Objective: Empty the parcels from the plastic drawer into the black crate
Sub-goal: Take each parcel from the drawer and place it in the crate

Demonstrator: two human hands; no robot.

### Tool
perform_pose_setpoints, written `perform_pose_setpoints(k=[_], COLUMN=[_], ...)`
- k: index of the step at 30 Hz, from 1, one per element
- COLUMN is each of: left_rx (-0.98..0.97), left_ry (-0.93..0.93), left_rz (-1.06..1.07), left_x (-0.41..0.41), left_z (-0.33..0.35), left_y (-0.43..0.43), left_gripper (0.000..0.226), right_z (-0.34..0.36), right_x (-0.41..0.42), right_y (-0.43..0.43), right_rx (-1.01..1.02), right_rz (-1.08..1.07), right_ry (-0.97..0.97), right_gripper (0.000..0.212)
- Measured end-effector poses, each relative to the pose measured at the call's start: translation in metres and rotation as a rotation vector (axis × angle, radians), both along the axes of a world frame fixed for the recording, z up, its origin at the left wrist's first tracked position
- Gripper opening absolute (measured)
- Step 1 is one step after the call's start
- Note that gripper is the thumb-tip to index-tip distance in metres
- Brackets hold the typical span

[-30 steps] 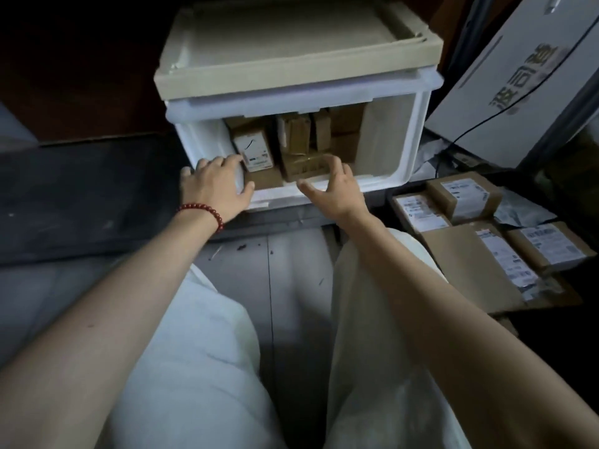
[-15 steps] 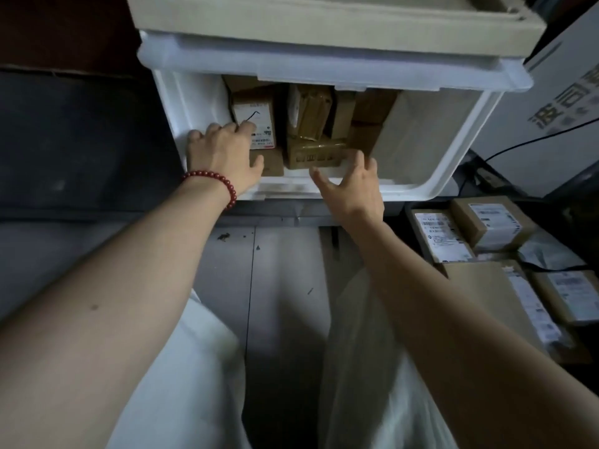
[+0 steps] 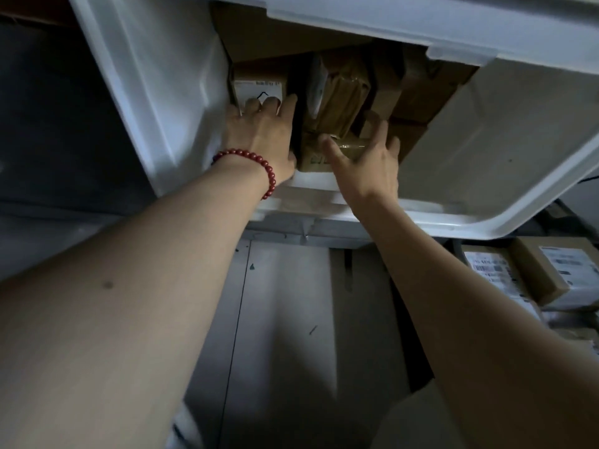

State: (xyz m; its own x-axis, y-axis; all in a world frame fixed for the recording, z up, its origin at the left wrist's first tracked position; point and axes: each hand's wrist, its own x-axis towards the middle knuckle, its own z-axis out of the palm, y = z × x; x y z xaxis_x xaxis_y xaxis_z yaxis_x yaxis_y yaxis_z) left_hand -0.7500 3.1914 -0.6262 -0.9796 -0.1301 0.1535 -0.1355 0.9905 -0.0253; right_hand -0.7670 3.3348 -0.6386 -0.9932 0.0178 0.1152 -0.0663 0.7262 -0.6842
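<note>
You can pass through the right half of the plastic drawer, bare to its back wall. Parcels pack the back left corner, and the top rim overhangs them.

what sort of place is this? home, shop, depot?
Probably a parcel storeroom or courier pickup point, not certain. A white plastic drawer is packed with brown cardboard parcels, more parcels with barcode shipping labels lie piled at the right, and the floor is bare grey.
</note>
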Motion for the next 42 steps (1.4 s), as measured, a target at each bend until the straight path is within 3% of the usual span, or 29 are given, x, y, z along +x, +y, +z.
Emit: perform_pose_setpoints(k=[6, 12, 17, 21, 25, 33, 42], left_rx=[0.048, 0.175, 0.227, 0.226, 0.245, 0.341, 0.398], left_ry=[0.045, 0.107, 0.132, 0.139, 0.166, 0.122, 0.081], left_rz=[0.075, 0.133, 0.159, 0.112, 0.100, 0.059, -0.007], left_x=[-0.029, -0.051, -0.054, -0.051, -0.043, -0.011, -0.005], left_z=[-0.016, -0.028, -0.038, -0.034, -0.029, -0.009, 0.019], left_y=[-0.004, 0.009, 0.006, 0.000, -0.007, -0.010, 0.008], left_gripper=[0.084, 0.086, 0.080, 0.084, 0.079, 0.072, 0.075], right_z=[-0.005, -0.016, -0.012, -0.007, -0.015, 0.004, 0.040], right_x=[-0.042, -0.063, -0.079, -0.084, -0.063, -0.017, 0.035], right_y=[-0.012, -0.032, -0.047, -0.042, -0.034, 0.003, 0.034], right_rx=[-0.023, -0.251, -0.247, -0.157, -0.252, -0.330, -0.541], right_rz=[0.031, -0.029, -0.105, -0.123, -0.171, -0.167, -0.260], right_ry=[0.044, 0.061, -0.005, 0.052, 0.118, 0.065, -0.146], right_gripper=[0.087, 0.095, 0.104, 0.100, 0.092, 0.079, 0.070])
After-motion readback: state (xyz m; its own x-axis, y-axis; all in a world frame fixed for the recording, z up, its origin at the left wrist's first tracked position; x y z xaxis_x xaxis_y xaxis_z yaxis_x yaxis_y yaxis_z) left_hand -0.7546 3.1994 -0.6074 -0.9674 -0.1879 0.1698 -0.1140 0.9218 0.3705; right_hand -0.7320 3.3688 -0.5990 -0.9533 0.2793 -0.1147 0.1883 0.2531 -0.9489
